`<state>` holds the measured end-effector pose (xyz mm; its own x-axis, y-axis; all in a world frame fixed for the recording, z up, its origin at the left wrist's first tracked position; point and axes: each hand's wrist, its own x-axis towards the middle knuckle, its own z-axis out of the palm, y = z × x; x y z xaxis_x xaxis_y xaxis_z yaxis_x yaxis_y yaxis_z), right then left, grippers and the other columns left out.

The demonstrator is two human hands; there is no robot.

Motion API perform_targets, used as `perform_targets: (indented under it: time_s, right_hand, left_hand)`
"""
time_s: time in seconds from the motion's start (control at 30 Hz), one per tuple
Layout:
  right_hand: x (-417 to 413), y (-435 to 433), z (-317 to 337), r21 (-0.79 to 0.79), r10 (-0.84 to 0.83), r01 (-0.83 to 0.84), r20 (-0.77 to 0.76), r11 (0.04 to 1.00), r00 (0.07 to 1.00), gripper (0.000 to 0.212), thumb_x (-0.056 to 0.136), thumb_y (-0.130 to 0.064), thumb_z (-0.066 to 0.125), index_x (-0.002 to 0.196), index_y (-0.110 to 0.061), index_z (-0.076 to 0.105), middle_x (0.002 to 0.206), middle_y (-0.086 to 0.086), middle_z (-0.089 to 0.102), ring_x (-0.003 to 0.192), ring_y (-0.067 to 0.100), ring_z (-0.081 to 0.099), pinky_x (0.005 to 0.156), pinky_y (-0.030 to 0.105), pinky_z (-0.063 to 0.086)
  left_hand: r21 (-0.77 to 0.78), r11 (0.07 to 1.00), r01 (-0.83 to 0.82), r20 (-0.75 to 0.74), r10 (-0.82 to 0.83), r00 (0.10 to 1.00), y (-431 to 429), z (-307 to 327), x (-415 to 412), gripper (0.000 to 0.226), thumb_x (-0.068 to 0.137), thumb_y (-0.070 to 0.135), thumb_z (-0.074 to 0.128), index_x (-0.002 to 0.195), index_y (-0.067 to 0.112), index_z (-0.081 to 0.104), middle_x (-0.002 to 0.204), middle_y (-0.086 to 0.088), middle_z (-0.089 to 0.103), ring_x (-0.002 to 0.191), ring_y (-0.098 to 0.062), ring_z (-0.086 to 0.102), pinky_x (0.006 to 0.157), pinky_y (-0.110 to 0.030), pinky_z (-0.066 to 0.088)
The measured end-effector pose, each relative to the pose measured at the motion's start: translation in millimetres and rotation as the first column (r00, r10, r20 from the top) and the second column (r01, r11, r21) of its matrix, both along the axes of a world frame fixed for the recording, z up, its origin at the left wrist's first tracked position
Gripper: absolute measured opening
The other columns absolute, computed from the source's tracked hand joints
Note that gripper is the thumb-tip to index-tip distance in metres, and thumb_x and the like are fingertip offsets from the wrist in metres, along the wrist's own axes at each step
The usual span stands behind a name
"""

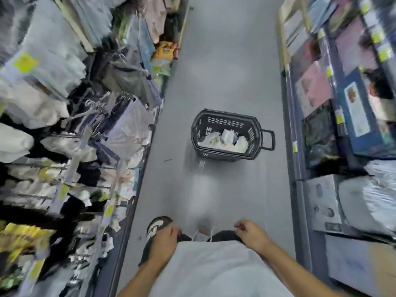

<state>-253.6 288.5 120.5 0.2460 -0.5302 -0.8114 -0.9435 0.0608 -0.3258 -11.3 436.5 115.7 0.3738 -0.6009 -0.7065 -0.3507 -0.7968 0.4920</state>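
A dark plastic shopping basket (225, 121) stands on the grey aisle floor ahead of me, its handle sticking out to the right. White packets (227, 141) lie inside it. My left hand (165, 236) hangs low in front of my body with loosely curled fingers and holds nothing. My right hand (250, 233) hangs the same way at the other side, also holding nothing. Both hands are well short of the basket. The view is blurred.
Racks of hanging packaged goods (70, 146) line the left side of the aisle. Shelves with boxed and bagged items (342, 125) line the right. The grey floor (225, 61) runs on beyond the basket. My shoe (157, 225) shows beside my left hand.
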Motion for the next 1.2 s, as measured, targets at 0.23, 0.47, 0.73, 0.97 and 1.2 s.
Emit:
perform_targets:
  time_s: [0.23,0.47,0.73,0.97,1.2]
  right_hand:
    - [41,-90,-42,0.107,-0.213,0.209,0.023,0.972,0.977,0.018,0.095,-0.021,0.059,0.11,-0.018,0.067,0.105,0.002,0.07,0.102,0.019,0.064,0.09,0.027,0.047]
    - [92,-247,-79,0.136,-0.573,0.563,0.057,0.815,0.817,0.022,0.095,-0.005,0.055,0.089,-0.024,0.065,0.082,-0.001,0.068,0.081,0.019,0.064,0.072,0.026,0.049]
    - [111,-451,-232,0.065,-0.837,0.838,0.127,0.542,0.532,0.028,0.092,-0.01,0.06,0.12,-0.013,0.06,0.109,0.002,0.065,0.101,0.019,0.062,0.095,0.038,0.05]
    - [81,-543,-455,0.142,-0.958,0.966,-0.158,0.217,0.239,0.054,0.088,-0.013,0.065,0.137,-0.003,0.044,0.113,0.004,0.049,0.099,0.026,0.049,0.093,0.042,0.048]
    - [85,-524,-579,0.037,-0.983,0.983,-0.031,-0.181,-0.18,0.061,0.07,-0.016,0.079,0.118,-0.007,0.043,0.109,0.009,0.062,0.1,0.032,0.061,0.092,0.044,0.053]
  left_hand:
    - [-0.022,0.997,0.074,-0.05,-0.075,0.996,-148,-24,28,0.031,0.099,0.025,0.042,0.078,0.022,0.064,0.085,0.003,0.069,0.082,-0.019,0.062,0.081,-0.038,0.05]
    - [0.059,0.94,0.336,-0.069,-0.332,0.941,-354,-72,80,0.024,0.1,0.031,0.042,0.08,0.024,0.055,0.076,0.007,0.062,0.075,-0.018,0.06,0.066,-0.029,0.046]
    - [-0.041,0.893,0.449,0.0,-0.449,0.894,-601,-211,56,0.026,0.099,0.028,0.043,0.096,0.016,0.066,0.097,-0.003,0.072,0.093,-0.027,0.063,0.083,-0.042,0.05]
    - [-0.045,0.964,0.261,-0.078,-0.263,0.962,-689,-430,-30,0.024,0.097,0.021,0.043,0.099,0.014,0.066,0.097,-0.006,0.071,0.092,-0.03,0.065,0.082,-0.045,0.054]
    - [-0.045,0.929,0.367,-0.088,-0.37,0.925,-667,-539,-72,0.02,0.096,0.016,0.047,0.101,0.018,0.067,0.093,-0.003,0.071,0.088,-0.026,0.064,0.088,-0.047,0.051]
